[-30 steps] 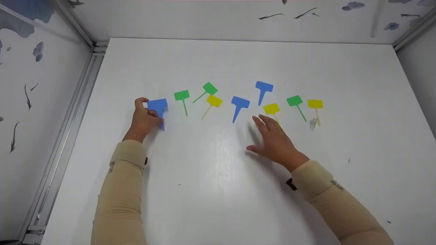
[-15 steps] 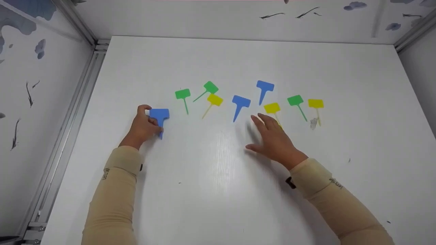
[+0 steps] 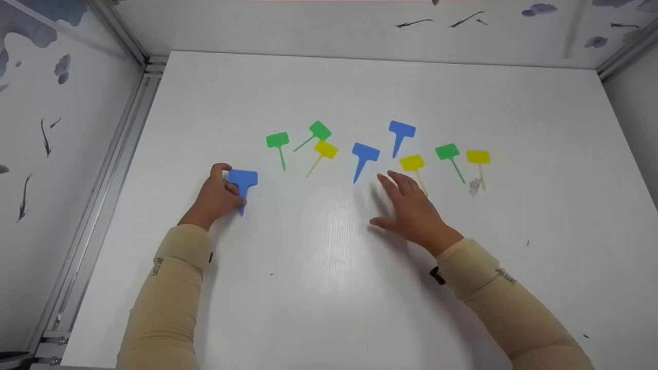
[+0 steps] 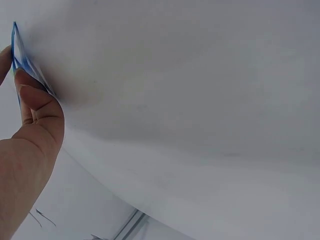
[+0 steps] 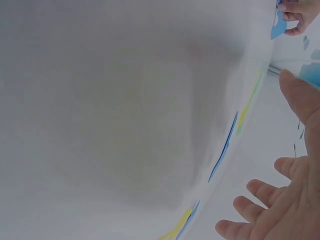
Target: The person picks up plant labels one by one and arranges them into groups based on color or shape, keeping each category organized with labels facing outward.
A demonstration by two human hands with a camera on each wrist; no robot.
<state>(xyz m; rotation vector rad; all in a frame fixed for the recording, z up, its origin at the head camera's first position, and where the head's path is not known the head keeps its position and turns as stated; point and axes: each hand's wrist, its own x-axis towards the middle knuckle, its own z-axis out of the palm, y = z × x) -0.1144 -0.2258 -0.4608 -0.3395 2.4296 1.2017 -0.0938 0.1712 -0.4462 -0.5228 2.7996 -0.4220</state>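
Note:
At the left of the head view my left hand [image 3: 213, 199] pinches a blue T-shaped plant label [image 3: 243, 178], thumb on its stem and a finger at its head's left corner. The left wrist view shows the same blue label [image 4: 22, 59] almost edge-on. My right hand [image 3: 415, 215] holds nothing; its fingers are spread, the fingertips just short of a yellow plant label [image 3: 412, 163], whose stem they partly cover. Two more blue labels lie close by, one nearer [image 3: 365, 152] and one farther back [image 3: 402, 129].
Left of centre lie a green label [image 3: 277, 140], another green label [image 3: 320, 130] and a yellow label [image 3: 326, 149] overlapping it. On the right are a green label [image 3: 447, 151] and a yellow label [image 3: 478, 156] beside a grey smudge. Panels enclose the white table [image 3: 308, 308].
My left hand has drawn the blue plant label toward me, down in the head view, and it now stands straighter. The right hand has stayed in place.

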